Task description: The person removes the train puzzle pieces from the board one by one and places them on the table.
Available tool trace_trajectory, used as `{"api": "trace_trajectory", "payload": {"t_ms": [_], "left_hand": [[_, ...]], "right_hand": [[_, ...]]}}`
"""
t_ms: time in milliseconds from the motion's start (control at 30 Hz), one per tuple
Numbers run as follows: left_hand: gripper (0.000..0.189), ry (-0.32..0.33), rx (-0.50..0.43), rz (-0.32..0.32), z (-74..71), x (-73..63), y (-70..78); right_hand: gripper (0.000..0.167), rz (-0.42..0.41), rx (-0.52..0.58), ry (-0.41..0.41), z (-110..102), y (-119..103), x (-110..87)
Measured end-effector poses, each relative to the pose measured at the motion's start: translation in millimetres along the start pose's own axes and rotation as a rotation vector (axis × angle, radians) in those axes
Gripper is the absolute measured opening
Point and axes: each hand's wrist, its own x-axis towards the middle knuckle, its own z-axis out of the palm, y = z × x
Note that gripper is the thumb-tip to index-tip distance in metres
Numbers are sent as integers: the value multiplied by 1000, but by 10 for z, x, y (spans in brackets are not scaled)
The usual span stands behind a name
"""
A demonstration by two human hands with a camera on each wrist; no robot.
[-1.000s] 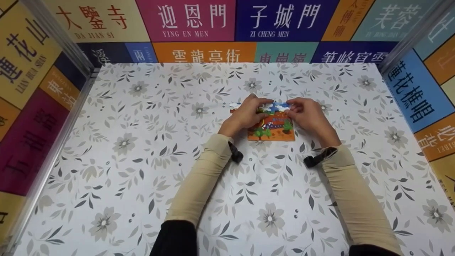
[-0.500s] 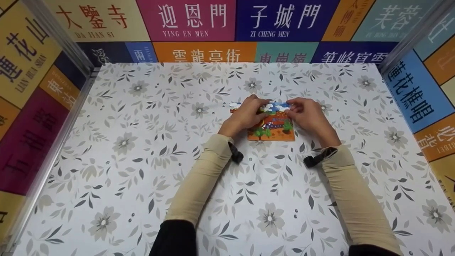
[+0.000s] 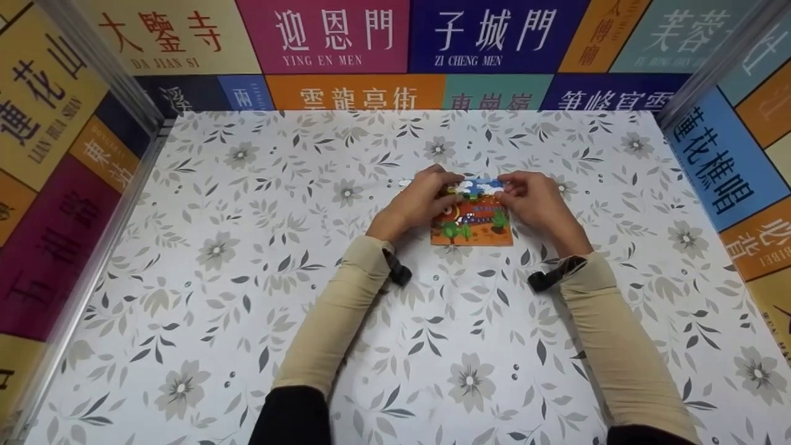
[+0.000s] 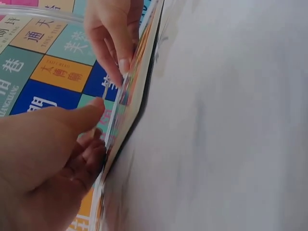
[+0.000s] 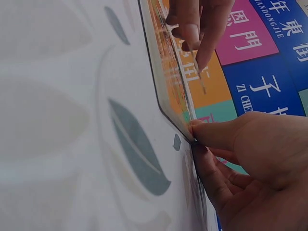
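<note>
A small colourful picture puzzle [image 3: 473, 225], with blue sky, clouds, orange ground and green plants, lies flat on the patterned table. My left hand [image 3: 413, 204] is over its upper left part. A thin flat puzzle piece [image 5: 199, 74], seen edge-on in the right wrist view, is pinched between left thumb and fingers, just above the puzzle. My right hand [image 3: 539, 196] pinches the puzzle's upper right corner, its thumb [image 5: 211, 131] on top. The left hand hides part of the puzzle's left side in the head view.
A white tablecloth [image 3: 247, 321] with grey leaves and flowers covers the table. Walls of coloured panels [image 3: 346, 37] with large writing stand at the back and both sides. Black wrist cameras [image 3: 400, 275] sit on both cuffs.
My left hand and forearm have shifted slightly left, so more of the puzzle's left part shows. My right hand has stayed in place at the corner.
</note>
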Motion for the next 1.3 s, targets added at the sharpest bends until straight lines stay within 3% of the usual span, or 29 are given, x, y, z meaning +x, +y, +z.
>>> {"api": "trace_trajectory", "payload": {"t_ms": [167,267,400,600,1300], "left_hand": [[46,60,-60,12,-76,-80,-49],[47,88,-85,-18,-123,-133,-71],[46,128,-76,-36,-187,-214,-113],[46,201,-38,1,-292,-354,-225],[43,272,-24,-111,-645,-822,-620]], "right_hand": [[44,9,-5,-4,-11,3,-3],[44,10,-10,-6,-9,6,-1],[43,12,-11,-6,0,4,-1],[43,19,0,-12,14,-6,5],[43,7,6,0,13,-8,8]]}}
